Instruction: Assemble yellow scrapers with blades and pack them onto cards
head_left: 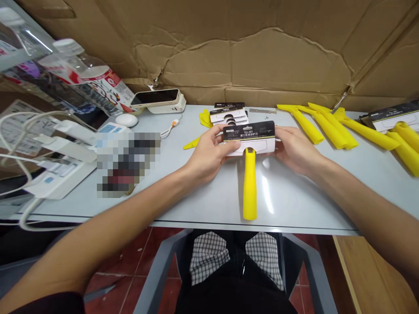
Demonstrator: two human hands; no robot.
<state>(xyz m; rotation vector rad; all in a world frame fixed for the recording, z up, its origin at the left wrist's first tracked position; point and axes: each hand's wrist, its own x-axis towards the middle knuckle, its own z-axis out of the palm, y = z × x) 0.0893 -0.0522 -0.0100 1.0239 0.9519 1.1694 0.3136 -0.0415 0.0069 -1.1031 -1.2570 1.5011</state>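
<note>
Both my hands hold a black and white printed card sleeve (248, 137) marked TGJ-001, up off the table. My left hand (207, 150) pinches its left end, and my right hand (294, 150) grips its right end. A yellow scraper handle (249, 187) sticks out of the sleeve toward me, its end resting on the table. The blade inside the sleeve is hidden. Beyond my right hand lie several loose yellow scrapers (314, 124). A stack of similar cards (229, 114) sits beyond the sleeve.
The pale grey table (203, 196) is backed by torn cardboard (245, 56). At left stand a plastic bottle (94, 78), a phone (155, 98), a white mouse (126, 120), a power strip (62, 179) with white cables, and a pixelated patch (127, 163).
</note>
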